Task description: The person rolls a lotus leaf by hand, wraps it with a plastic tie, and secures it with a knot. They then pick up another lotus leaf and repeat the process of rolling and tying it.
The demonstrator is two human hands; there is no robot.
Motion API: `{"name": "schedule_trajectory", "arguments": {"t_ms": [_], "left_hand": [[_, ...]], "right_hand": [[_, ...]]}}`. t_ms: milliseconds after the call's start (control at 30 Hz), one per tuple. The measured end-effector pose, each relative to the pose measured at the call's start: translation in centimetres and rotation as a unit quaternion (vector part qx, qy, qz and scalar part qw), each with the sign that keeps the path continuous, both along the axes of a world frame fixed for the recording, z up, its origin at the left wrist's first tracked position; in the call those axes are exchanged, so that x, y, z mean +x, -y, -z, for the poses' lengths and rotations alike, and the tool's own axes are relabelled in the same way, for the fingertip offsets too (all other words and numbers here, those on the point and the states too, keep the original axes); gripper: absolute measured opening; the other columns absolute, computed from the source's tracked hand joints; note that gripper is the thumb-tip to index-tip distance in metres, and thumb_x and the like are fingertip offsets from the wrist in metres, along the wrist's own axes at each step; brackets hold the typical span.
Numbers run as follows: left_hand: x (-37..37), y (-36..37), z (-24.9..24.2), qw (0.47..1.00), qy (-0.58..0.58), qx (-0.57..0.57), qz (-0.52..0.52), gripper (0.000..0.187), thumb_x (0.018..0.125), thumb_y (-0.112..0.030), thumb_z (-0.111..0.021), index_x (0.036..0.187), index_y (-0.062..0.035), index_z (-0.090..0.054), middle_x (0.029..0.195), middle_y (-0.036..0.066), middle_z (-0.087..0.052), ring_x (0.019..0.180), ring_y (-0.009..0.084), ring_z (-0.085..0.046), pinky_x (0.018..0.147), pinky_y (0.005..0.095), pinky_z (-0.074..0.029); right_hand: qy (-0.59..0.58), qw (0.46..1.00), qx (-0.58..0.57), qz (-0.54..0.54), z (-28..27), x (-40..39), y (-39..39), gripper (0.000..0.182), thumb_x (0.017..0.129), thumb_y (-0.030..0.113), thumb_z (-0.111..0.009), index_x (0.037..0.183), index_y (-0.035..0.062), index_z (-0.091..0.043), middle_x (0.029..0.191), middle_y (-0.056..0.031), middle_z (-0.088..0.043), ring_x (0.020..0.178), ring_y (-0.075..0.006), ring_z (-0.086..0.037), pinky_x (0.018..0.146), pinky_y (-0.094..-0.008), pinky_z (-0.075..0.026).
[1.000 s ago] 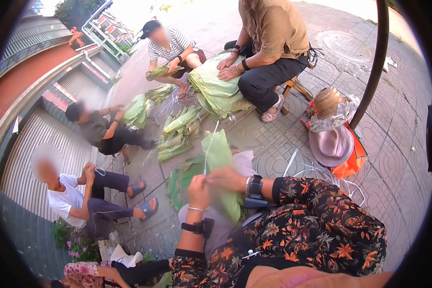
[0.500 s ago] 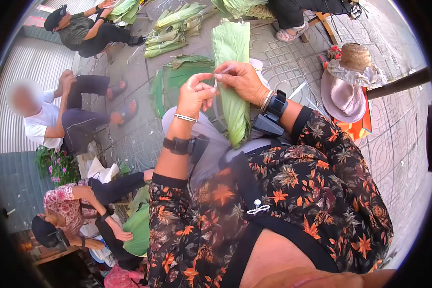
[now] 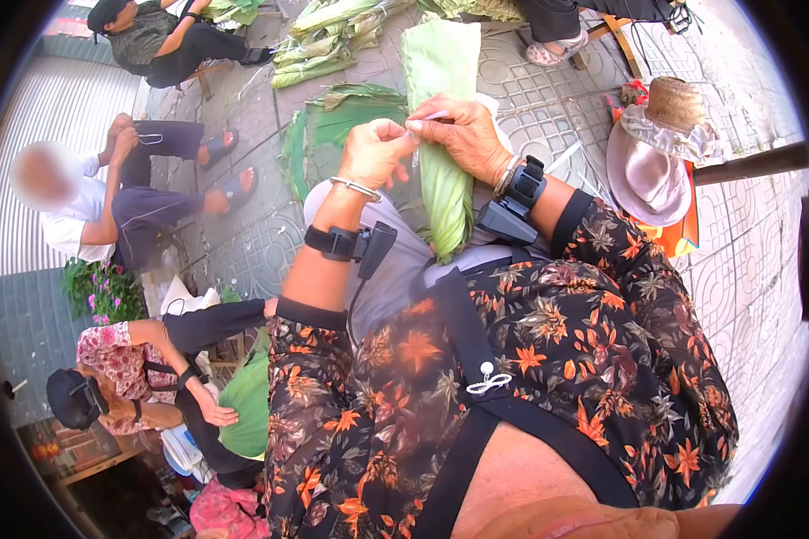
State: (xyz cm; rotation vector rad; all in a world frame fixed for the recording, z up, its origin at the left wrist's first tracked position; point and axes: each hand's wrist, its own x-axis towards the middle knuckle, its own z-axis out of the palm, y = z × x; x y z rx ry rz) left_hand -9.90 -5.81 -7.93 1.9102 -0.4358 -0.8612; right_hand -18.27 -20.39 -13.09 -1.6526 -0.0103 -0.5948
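A bundle of long green leaves [image 3: 445, 184] lies across my lap, its narrow folded end toward my body and its wide end pointing away. My left hand [image 3: 375, 153] is beside the bundle, thumb and fingers pinched on a thin pale strip. Over the bundle, my right hand [image 3: 458, 135] pinches the same strip, its fingertips meeting those of my left hand. The strip passes round the bundle; much of it is hidden by my fingers.
Green leaves [image 3: 346, 121] lie on a flat green piece beyond my knees, with leaf bundles [image 3: 319, 54] farther off. Hats [image 3: 649, 175] rest at the right near a dark pole [image 3: 751, 165]. Several people sit at the left and top; one holds a green leaf pile [image 3: 245, 409].
My hands have come closer together, and the left fingers have closed in at the strip. The view has shifted slightly.
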Motion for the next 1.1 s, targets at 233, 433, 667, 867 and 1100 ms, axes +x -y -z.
{"name": "schedule_trajectory", "arguments": {"t_ms": [233, 433, 667, 867, 1100], "left_hand": [[-0.5, 0.5, 2.0, 0.998, 0.002, -0.006, -0.068, 0.017, 0.086, -0.02, -0.06, 0.081, -0.0037, -0.06, 0.066, 0.003, -0.058, 0.043, 0.0095, -0.05, 0.035, 0.0227, -0.033], [-0.4, -0.2, 1.7, 0.921, -0.281, -0.23, -0.14, 0.012, 0.086, -0.014, -0.06, 0.089, -0.0031, -0.061, 0.069, 0.002, -0.057, 0.051, 0.0094, -0.047, 0.042, 0.0227, -0.033], [-0.4, 0.8, 2.0, 0.892, -0.243, -0.33, -0.192, 0.013, 0.084, -0.006, -0.063, 0.095, 0.0, -0.06, 0.073, 0.003, -0.056, 0.054, 0.0101, -0.046, 0.044, 0.0232, -0.033], [0.4, 0.0, 1.7, 0.865, -0.173, -0.416, -0.221, 0.011, 0.086, -0.002, -0.06, 0.097, -0.0001, -0.06, 0.078, 0.005, -0.059, 0.063, 0.0136, -0.053, 0.048, 0.0249, -0.039], [0.0, -0.2, 0.4, 0.86, -0.127, -0.445, -0.216, 0.009, 0.088, -0.003, -0.058, 0.097, -0.0011, -0.061, 0.088, 0.009, -0.064, 0.069, 0.0149, -0.058, 0.053, 0.026, -0.045]], "right_hand": [[-0.052, 0.998, 0.018, 0.015, -1.0, -0.4, -0.1, 0.013, 0.076, 0.011, -0.073, 0.082, 0.0016, -0.065, 0.083, -0.0061, -0.063, 0.078, -0.0148, -0.06, 0.073, -0.0261, -0.049], [-0.046, 0.998, 0.031, -0.016, -0.9, -0.5, 0.2, 0.009, 0.077, 0.008, -0.072, 0.078, 0.0025, -0.065, 0.095, -0.004, -0.062, 0.085, -0.0111, -0.058, 0.079, -0.0254, -0.047], [-0.035, 0.999, 0.013, -0.016, -1.3, -0.7, 0.1, 0.009, 0.076, 0.006, -0.072, 0.076, 0.0029, -0.064, 0.099, -0.0041, -0.062, 0.084, -0.0093, -0.057, 0.076, -0.0232, -0.047], [-0.029, 0.999, 0.019, -0.01, -1.1, -0.6, 0.2, 0.011, 0.075, 0.005, -0.073, 0.074, 0.0032, -0.062, 0.098, -0.0045, -0.061, 0.082, -0.008, -0.056, 0.075, -0.0221, -0.047], [-0.029, 0.999, 0.018, -0.004, -1.4, -0.6, 0.1, 0.012, 0.075, 0.006, -0.073, 0.074, 0.0035, -0.061, 0.097, -0.0045, -0.062, 0.08, -0.0079, -0.055, 0.074, -0.0222, -0.046]]}}
